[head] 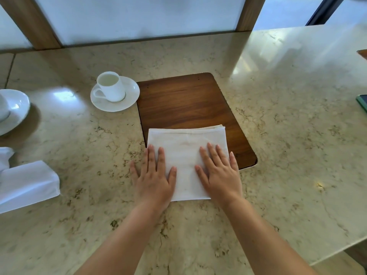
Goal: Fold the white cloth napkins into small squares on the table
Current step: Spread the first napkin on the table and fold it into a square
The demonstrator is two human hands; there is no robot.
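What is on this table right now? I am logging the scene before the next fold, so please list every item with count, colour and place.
napkin: 1, white, folded, centre, partly on board
wooden board: 1, brown, centre
cup: 1, white, on saucer, left of board
second saucer: 1, white, far left edge
other cloths: white, left edge
table: 1, beige marble
left hand: flat on napkin
right hand: flat on napkin

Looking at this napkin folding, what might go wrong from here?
The folded napkin lies half on the wooden board and half on the marble table; that step might leave an uneven crease. Both the left hand and right hand press it flat near the sides, so lifting them may let the layers spring open. The cup on its saucer touches the board; nudging the board could rattle it.
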